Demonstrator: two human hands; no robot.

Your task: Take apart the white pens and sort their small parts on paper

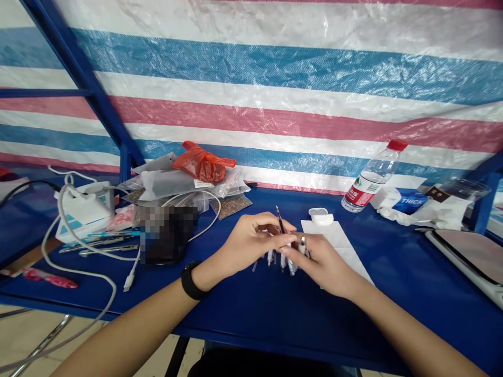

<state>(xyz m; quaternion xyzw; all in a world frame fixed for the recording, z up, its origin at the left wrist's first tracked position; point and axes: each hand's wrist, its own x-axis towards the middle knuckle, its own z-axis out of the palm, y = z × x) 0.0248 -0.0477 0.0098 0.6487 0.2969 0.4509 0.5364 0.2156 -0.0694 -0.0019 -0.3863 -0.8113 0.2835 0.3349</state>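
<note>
- The blue metal desk (236, 314) is filling most of the view, with a striped plastic tarp (251, 68) hanging behind its back edge
- Along that back edge, a water bottle (373, 180) with a red cap is standing toward the right, while a red plastic bag (202, 162) is sitting on some clear zip bags (176, 183) left of centre
- Near the left edge, a white charger (84, 209) is trailing its cable
- A paper sheet (334, 243) is lying mid-desk, a small white plastic case (321, 215) touching its far end
- The left hand (247, 243) and right hand (318, 264) are meeting above the desk's front-middle, around a slim dark pen (280, 220) and some white-barrelled pens (291, 266)
- The left fingers (271, 228) are curling narrowly around the dark pen, I think; the right fingers (293, 251) are narrow too, but I can't tell if they're gripping
- These look light, stiff and slick, so I'd be taking them by the barrels, not the thin tips
</note>
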